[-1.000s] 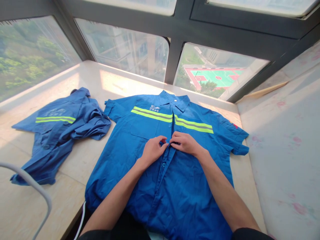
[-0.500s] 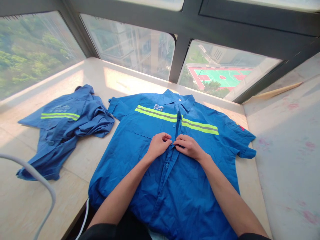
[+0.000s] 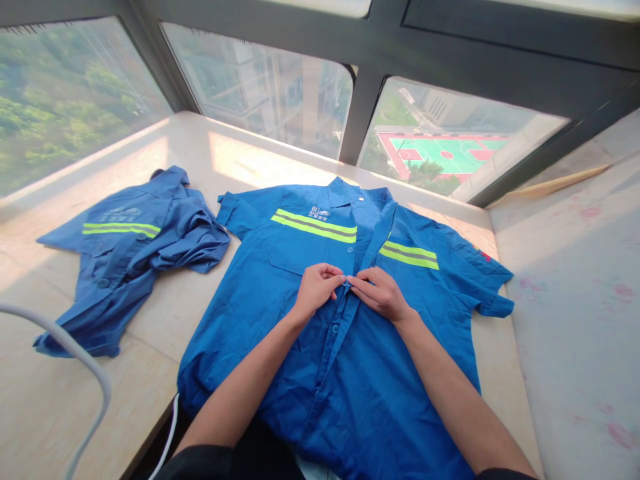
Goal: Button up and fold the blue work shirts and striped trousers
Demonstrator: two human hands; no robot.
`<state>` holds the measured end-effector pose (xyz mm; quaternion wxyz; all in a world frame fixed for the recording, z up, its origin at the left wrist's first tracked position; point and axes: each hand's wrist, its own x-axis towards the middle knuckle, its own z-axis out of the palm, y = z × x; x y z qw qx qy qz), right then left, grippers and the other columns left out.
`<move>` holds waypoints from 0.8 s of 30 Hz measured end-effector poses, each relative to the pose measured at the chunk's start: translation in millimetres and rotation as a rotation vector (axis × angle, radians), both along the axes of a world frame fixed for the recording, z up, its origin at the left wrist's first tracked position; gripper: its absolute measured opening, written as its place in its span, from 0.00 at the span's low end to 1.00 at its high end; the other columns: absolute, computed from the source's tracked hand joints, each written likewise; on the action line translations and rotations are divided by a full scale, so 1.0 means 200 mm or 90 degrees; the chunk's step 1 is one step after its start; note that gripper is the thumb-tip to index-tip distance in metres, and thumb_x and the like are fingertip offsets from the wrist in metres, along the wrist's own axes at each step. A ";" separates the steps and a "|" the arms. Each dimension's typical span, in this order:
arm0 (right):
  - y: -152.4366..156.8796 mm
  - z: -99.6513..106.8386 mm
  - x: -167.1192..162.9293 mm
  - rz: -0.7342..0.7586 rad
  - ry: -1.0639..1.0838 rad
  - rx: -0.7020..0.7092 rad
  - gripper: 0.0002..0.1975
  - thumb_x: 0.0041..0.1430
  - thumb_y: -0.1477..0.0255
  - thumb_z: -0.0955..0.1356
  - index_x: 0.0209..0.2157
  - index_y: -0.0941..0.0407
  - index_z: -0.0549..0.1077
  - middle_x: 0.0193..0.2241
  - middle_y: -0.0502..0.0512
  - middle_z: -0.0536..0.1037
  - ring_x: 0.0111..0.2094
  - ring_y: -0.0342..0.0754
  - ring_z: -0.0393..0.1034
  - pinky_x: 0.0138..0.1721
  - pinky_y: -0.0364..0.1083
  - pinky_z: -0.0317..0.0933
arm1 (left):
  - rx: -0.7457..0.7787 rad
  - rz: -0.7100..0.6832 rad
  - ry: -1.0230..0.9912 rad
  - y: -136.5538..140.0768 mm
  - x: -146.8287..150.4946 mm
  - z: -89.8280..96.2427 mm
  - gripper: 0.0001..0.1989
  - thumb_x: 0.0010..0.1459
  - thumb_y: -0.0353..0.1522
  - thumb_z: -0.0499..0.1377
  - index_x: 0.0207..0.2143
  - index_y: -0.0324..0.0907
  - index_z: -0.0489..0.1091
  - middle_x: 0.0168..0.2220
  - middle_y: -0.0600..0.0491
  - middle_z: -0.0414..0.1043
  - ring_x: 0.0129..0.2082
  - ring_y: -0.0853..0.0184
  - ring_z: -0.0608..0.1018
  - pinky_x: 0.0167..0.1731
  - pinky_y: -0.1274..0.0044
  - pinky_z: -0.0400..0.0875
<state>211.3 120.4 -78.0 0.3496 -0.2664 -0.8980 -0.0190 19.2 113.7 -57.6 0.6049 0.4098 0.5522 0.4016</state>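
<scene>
A blue short-sleeved work shirt (image 3: 400, 373) with yellow-green reflective stripes lies face up, its collar toward the window. My left hand (image 3: 319, 288) pinches the front placket at mid-chest, by a button (image 3: 346, 284) that my fingertips partly cover. Facing it, my right hand (image 3: 379, 293) pinches the opposite front edge, the fingertips of both hands nearly meeting. Above my hands the shirt front gapes open toward the collar, with one button (image 3: 351, 250) bare on the left panel. Below them another button (image 3: 335, 329) shows on the placket.
A second blue shirt (image 3: 125, 247), crumpled, lies at the left on the pale sill (image 3: 155, 320). A white cable (image 3: 85, 360) curves through the lower left. Windows with grey frames (image 3: 363, 113) stand behind, and a flowered wall (image 3: 575, 320) bounds the right side.
The right front panel's upper edge has swung outward to the right, widening the gap below the collar. My right hand has shifted slightly, and its fingers are more extended at the button.
</scene>
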 end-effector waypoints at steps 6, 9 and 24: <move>0.01 -0.02 0.00 -0.019 -0.028 -0.014 0.13 0.65 0.75 0.66 0.51 0.56 0.74 0.34 0.58 0.77 0.35 0.49 0.69 0.35 0.48 0.63 | 0.012 0.014 -0.010 -0.01 0.01 -0.02 0.06 0.49 0.29 0.65 0.29 0.37 0.71 0.17 0.58 0.72 0.11 0.76 0.70 0.13 0.85 0.59; 0.02 -0.03 0.00 -0.031 -0.042 -0.035 0.12 0.66 0.74 0.66 0.49 0.55 0.75 0.34 0.58 0.77 0.35 0.49 0.70 0.36 0.49 0.62 | -0.005 0.005 0.004 -0.02 0.00 -0.01 0.11 0.50 0.32 0.66 0.36 0.37 0.72 0.20 0.56 0.74 0.13 0.73 0.73 0.11 0.85 0.57; 0.02 -0.04 -0.01 -0.015 -0.068 -0.048 0.11 0.67 0.75 0.64 0.48 0.56 0.75 0.35 0.58 0.77 0.34 0.48 0.69 0.35 0.48 0.59 | 0.099 -0.024 0.073 -0.11 -0.02 0.01 0.07 0.52 0.33 0.66 0.34 0.39 0.76 0.33 0.49 0.81 0.34 0.63 0.83 0.35 0.77 0.77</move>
